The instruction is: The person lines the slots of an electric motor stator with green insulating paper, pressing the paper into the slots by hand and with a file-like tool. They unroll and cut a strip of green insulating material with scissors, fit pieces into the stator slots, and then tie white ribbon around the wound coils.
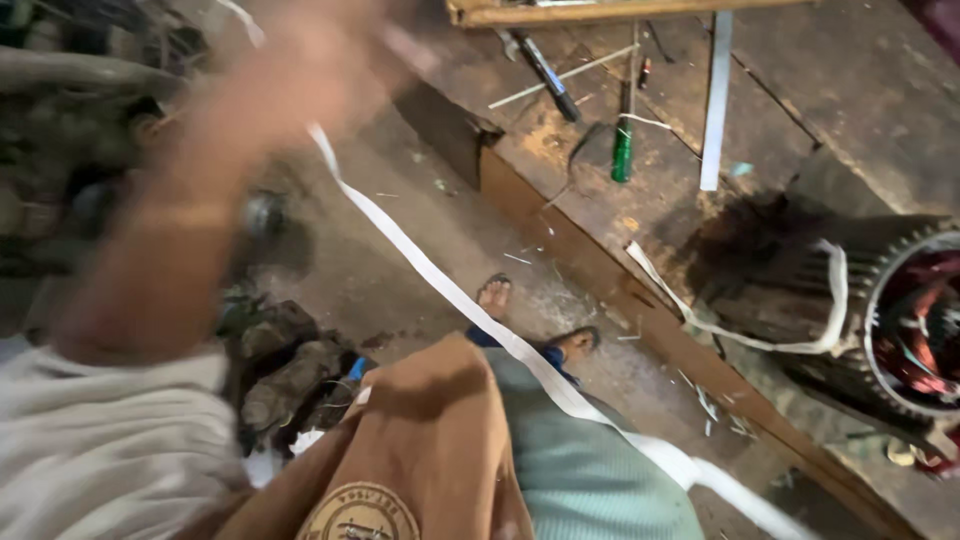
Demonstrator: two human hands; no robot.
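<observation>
My left hand (310,70) is raised at the upper left and blurred by motion. It appears closed on a long white strip (450,290) that runs from the hand down to the lower right, across my knees and out of the frame. A short end of the strip shows above the hand. My right hand is out of view. At the right, an electric motor stator (900,330) with copper windings lies on a low wooden platform (600,285), and another white strip (835,290) loops around it.
A green-handled screwdriver (623,150), a dark-handled tool (548,75) and a flat white strip (715,100) lie on the platform. My sandalled feet (495,295) rest on the concrete floor. Dark metal parts (285,375) are piled at the left.
</observation>
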